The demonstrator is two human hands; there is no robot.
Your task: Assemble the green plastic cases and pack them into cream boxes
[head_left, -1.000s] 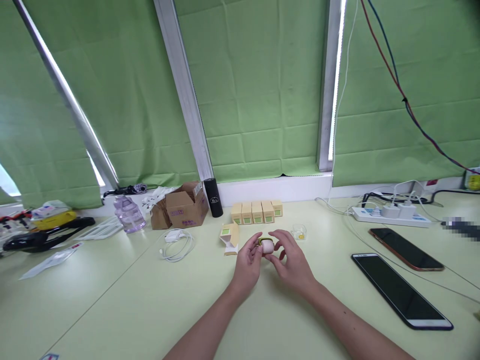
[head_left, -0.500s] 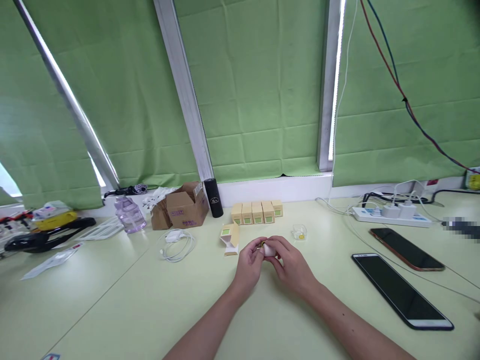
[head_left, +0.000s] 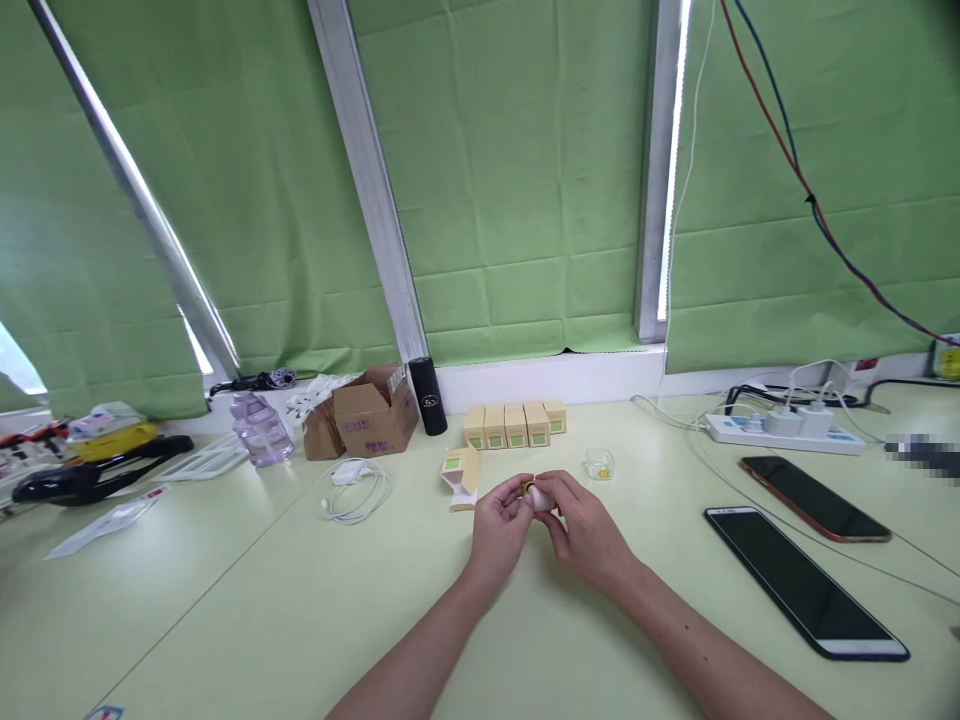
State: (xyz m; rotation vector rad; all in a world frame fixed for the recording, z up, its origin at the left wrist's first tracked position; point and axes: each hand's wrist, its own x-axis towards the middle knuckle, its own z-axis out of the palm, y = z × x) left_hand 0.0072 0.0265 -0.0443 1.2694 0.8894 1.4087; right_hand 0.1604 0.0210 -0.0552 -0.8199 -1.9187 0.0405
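Note:
Between the fingertips of both hands is a small white rounded object [head_left: 540, 499] with a yellow and dark edge on its left side. My left hand [head_left: 498, 530] pinches it at that edge. On the other side my right hand [head_left: 590, 535] has thumb and fingers closed around the white part. Fingers cover much of it, so its exact kind cannot be made out. An opened small cardboard box [head_left: 460, 470], flap out, lies just beyond my left hand. A clear plastic case [head_left: 599, 464] with something yellow inside sits beyond my right hand.
Several small tan boxes [head_left: 515, 425] stand in a row behind the hands. A black bottle [head_left: 427, 396], a brown carton [head_left: 372, 412] and a coiled white cable [head_left: 358, 495] are to the left. Two phones [head_left: 806, 575] and a power strip [head_left: 784, 434] lie right.
The white object has turned slightly between my fingers, and the fingertips have shifted a little. Both hands keep their hold in nearly the same place.

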